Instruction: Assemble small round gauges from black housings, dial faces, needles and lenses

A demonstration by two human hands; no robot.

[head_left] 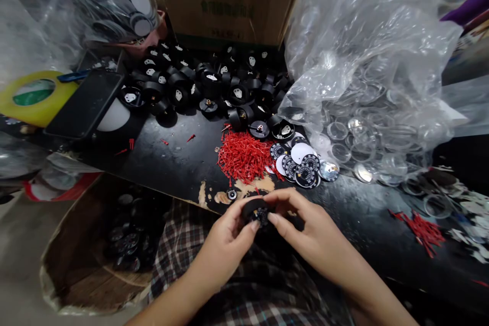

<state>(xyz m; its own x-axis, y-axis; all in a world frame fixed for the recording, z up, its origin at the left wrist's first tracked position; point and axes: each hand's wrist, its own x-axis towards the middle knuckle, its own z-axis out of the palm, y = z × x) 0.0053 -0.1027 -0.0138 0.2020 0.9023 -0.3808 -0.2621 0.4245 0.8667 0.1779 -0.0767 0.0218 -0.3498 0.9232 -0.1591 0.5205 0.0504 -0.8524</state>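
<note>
Over my lap, just off the table's front edge, my left hand [233, 229] grips a round black gauge housing [253, 207] by its left side. My right hand [296, 216] has its thumb and forefinger closed on the right side of the same housing. A dark dial face with pale marks shows inside it, partly covered by my thumbs. Beyond my hands lies a pile of small red pointers [244, 157]. To its right are overlapping black and white dial discs [305, 168]. A small round part [232, 194] sits at the table edge.
Many black housings [237, 92] lie at the back before a cardboard box [229, 0]. A plastic bag [367, 61] of clear rings stands at right. A phone [86, 104] and yellow tape roll [34, 97] lie left. Below is a basket [57, 270] of finished-looking gauges.
</note>
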